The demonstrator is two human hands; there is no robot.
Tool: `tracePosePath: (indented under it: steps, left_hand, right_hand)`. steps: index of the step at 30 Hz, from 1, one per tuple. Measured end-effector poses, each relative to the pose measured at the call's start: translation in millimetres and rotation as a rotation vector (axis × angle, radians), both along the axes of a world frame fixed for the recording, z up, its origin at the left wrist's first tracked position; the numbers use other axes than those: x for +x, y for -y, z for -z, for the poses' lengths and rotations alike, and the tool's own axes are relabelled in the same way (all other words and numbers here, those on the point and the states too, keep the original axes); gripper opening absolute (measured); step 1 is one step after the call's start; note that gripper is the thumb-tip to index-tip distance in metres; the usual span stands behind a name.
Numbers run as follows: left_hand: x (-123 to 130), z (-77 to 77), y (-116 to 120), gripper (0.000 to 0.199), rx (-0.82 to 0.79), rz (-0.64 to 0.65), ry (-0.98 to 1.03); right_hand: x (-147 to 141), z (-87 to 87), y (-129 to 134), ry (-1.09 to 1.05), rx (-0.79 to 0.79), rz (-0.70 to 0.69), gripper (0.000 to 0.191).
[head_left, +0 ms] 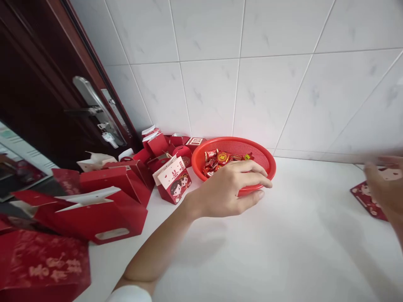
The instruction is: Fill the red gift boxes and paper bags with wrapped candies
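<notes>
My left hand (231, 186) is over the front right rim of a red plastic basket (269, 165). Its fingers are stretched out and the thumb stands a little apart, with nothing visible between them. Inside the basket lie wrapped candies (223, 157) in red and gold, partly hidden by the hand. At the right edge of the view my right hand (382, 184), smeared by motion, is over a flat-looking red and pink printed candy box (367, 197). Whether the fingers grip this box I cannot tell. A small upright printed box (173, 180) stands left of the basket.
Several red paper boxes (122, 214) crowd the left side of the white tabletop (252, 260). A larger red box (44, 264) is at the lower left. Behind the table rises a tiled wall (210, 92); a dark door (37, 75) with keys in its lock is at the left.
</notes>
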State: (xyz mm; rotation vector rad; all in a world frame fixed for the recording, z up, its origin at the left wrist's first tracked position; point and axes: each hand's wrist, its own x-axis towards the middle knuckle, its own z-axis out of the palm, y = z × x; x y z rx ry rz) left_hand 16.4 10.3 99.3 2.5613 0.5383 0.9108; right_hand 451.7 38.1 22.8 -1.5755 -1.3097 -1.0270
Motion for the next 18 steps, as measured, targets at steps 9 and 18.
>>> tracePosePath:
  steps: [9, 18]
  left_hand:
    - [-79, -34.8, -7, 0.026, 0.031, -0.630, -0.158]
    - [-173, -21.4, -51, 0.070, -0.544, -0.993, -0.278]
  right_hand:
    - [-226, 48.3, 44, 0.096, -0.355, -1.076, 0.012]
    - [-267, 98.7, 75, 0.068, -0.546, -1.241, 0.017]
